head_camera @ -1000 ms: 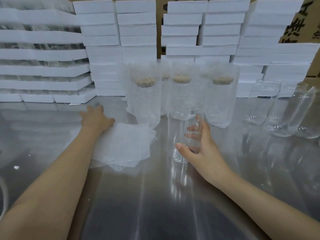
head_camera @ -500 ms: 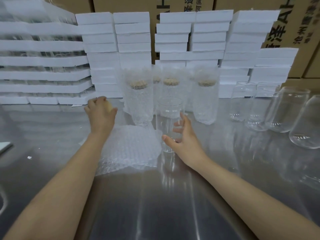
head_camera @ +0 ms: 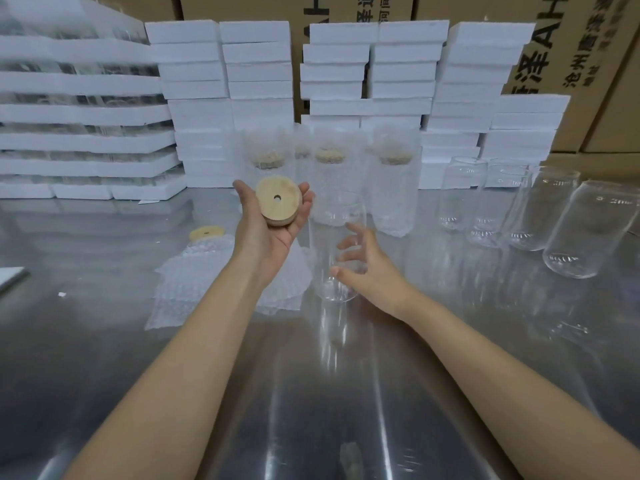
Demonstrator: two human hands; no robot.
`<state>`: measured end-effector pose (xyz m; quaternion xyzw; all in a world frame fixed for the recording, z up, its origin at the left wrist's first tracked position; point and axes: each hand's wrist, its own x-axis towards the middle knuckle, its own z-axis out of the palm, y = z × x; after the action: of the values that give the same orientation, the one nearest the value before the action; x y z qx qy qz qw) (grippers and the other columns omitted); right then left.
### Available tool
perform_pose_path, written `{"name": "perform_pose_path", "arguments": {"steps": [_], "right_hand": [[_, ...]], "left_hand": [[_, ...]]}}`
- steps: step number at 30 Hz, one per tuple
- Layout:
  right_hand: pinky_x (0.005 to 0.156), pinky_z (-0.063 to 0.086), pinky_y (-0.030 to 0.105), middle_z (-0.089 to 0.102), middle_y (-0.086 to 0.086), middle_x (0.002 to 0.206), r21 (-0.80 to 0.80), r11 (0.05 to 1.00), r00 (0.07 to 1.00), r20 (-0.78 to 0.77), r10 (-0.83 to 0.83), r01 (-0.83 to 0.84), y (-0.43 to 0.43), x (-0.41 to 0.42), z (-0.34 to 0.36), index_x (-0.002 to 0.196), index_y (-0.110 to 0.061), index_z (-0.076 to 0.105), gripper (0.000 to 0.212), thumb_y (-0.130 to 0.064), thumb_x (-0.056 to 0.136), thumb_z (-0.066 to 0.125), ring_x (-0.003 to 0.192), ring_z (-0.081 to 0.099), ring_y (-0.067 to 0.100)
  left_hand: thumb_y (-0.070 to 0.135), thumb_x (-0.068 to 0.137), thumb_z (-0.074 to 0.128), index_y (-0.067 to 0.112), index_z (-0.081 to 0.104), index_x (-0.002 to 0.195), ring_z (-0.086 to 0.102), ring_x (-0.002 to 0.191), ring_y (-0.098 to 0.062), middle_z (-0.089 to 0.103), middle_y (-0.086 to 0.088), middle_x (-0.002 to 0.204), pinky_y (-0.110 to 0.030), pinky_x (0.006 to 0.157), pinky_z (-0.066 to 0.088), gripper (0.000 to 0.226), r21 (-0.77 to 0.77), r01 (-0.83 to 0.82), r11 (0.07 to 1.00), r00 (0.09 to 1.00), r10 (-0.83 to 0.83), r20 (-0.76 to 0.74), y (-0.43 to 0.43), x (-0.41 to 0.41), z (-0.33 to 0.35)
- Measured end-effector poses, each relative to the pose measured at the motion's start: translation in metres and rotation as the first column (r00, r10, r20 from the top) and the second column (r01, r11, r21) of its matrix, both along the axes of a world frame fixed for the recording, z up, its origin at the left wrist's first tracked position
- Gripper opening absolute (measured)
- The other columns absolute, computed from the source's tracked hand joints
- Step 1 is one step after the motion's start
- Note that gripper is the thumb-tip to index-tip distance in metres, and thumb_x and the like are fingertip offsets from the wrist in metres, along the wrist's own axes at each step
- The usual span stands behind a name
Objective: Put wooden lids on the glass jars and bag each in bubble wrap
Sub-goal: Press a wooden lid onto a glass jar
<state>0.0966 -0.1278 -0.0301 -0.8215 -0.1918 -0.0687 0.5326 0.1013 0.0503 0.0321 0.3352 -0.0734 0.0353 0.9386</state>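
Because the steel table (head_camera: 104, 358) was smooth and glossy, anything standing on it was judged liable to skid under a sideways push.

The stack of bubble wrap bags (head_camera: 194, 285) lay flat on the table, just left of the work position. The bags were judged light, soft and limp, best taken by an open edge.

1 open glass jar (head_camera: 337, 220) stood upright near the table centre, in front of the bagged jars (head_camera: 393, 195). Its long axis was vertical and its mouth pointed up. It was judged rigid, slippery and fragile, so the lower wall was the proper place to hold. The right hand (head_camera: 372, 275) gripped it there, thumb on the near side and fingers spread round the far side.

The wooden lid (head_camera: 273, 211) lay in the left hand (head_camera: 266, 237), raised just left of the jar mouth. The fingers curled up round its rim, thumb apart. The disc was tilted, its holed face toward the camera and its short axis well off vertical. It was judged light, stiff and easy to grip by the rim. It needed levelling before seating.

1 spare lid (head_camera: 206, 233) lay flat beside the bags.
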Motion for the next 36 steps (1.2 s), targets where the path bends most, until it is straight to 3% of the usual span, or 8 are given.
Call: {"name": "perform_pose_path", "arguments": {"steps": [4, 6, 9, 14, 19, 25, 31, 36], "right_hand": [[0.091, 0.050, 0.026, 0.044, -0.020, 0.117, -0.030, 0.999, 0.999, 0.026, 0.023, -0.022, 0.000, 0.003, 0.001, 0.146, -0.031, 0.022, 0.081, -0.031, 0.083, 0.074, 0.112, 0.052, 0.000], [0.089, 0.049, 0.022, 0.044, -0.020, 0.117, -0.038, 0.999, 0.999, 0.030, 0.031, -0.030, 0.002, 0.004, 0.000, 0.146, -0.033, 0.022, 0.081, -0.031, 0.084, 0.073, 0.110, 0.052, -0.003], [0.090, 0.048, 0.020, 0.044, -0.020, 0.119, -0.055, 0.997, 0.998, 0.028, 0.053, -0.052, 0.004, 0.002, -0.001, 0.145, -0.037, 0.020, 0.082, -0.039, 0.081, 0.071, 0.110, 0.051, -0.006], [0.092, 0.048, 0.023, 0.044, -0.017, 0.120, -0.039, 0.998, 0.998, 0.036, 0.059, -0.057, 0.009, 0.000, 0.001, 0.143, -0.038, 0.021, 0.085, -0.046, 0.073, 0.069, 0.111, 0.052, -0.002], [0.093, 0.050, 0.028, 0.044, -0.015, 0.119, -0.015, 0.998, 0.997, 0.046, 0.061, -0.060, 0.017, 0.000, -0.002, 0.145, -0.034, 0.020, 0.083, -0.035, 0.082, 0.074, 0.111, 0.052, 0.000], [0.096, 0.052, 0.041, 0.047, -0.009, 0.126, 0.009, 0.998, 0.996, 0.052, 0.066, -0.066, 0.018, 0.001, -0.002, 0.143, -0.036, 0.023, 0.080, -0.037, 0.081, 0.073, 0.115, 0.054, 0.005], [0.092, 0.053, 0.045, 0.049, -0.004, 0.127, 0.042, 0.999, 0.999, 0.050, 0.020, -0.022, 0.021, -0.002, -0.002, 0.144, -0.029, 0.027, 0.088, -0.045, 0.070, 0.071, 0.114, 0.057, 0.011], [0.094, 0.052, 0.048, 0.050, -0.001, 0.125, 0.053, 0.999, 0.999, 0.045, 0.010, -0.012, 0.021, -0.003, -0.003, 0.145, -0.028, 0.027, 0.081, -0.030, 0.080, 0.075, 0.115, 0.056, 0.012]], "left_hand": [[0.050, 0.095, 0.038, 0.000, 0.049, 0.130, 0.064, 0.112, -0.023, 0.066, -0.011, 0.121, -0.037, 0.091, 0.054, 0.062, 0.200, -0.179, 0.963, 0.970, 0.139, 0.197, -0.002, -0.007, 0.005], [0.048, 0.085, 0.056, 0.012, 0.061, 0.120, 0.064, 0.111, -0.013, 0.069, 0.002, 0.116, -0.033, 0.096, 0.050, 0.051, 0.438, -0.351, 0.828, 0.916, 0.206, 0.344, -0.006, -0.014, 0.008], [0.045, 0.074, 0.070, 0.031, 0.069, 0.104, 0.055, 0.120, -0.003, 0.060, 0.010, 0.129, -0.027, 0.102, 0.046, 0.033, 0.614, -0.500, 0.612, 0.847, 0.195, 0.495, -0.013, -0.020, 0.009], [0.035, 0.085, 0.063, 0.017, 0.069, 0.110, 0.049, 0.118, 0.005, 0.052, 0.001, 0.133, -0.015, 0.096, 0.043, 0.032, 0.655, -0.701, 0.283, 0.693, 0.052, 0.719, -0.019, -0.025, 0.008], [0.024, 0.100, 0.044, 0.010, 0.063, 0.122, 0.049, 0.118, -0.021, 0.057, -0.005, 0.123, -0.034, 0.104, 0.037, 0.032, 0.628, -0.778, 0.007, 0.628, -0.035, 0.778, -0.024, -0.022, 0.003], [0.047, 0.091, 0.050, 0.018, 0.064, 0.114, 0.051, 0.105, -0.013, 0.058, 0.005, 0.112, -0.039, 0.091, 0.045, 0.040, 0.578, -0.815, -0.053, 0.576, 0.047, 0.816, -0.031, -0.018, -0.003], [0.041, 0.096, 0.038, 0.019, 0.069, 0.104, 0.055, 0.097, -0.012, 0.062, 0.006, 0.103, -0.036, 0.088, 0.044, 0.039, 0.533, -0.845, -0.046, 0.524, 0.138, 0.841, -0.039, -0.015, -0.003], [0.037, 0.098, 0.028, 0.016, 0.071, 0.094, 0.056, 0.091, -0.017, 0.064, 0.004, 0.094, -0.028, 0.092, 0.035, 0.048, 0.498, -0.858, -0.123, 0.481, 0.147, 0.865, -0.038, -0.015, -0.002]]}}
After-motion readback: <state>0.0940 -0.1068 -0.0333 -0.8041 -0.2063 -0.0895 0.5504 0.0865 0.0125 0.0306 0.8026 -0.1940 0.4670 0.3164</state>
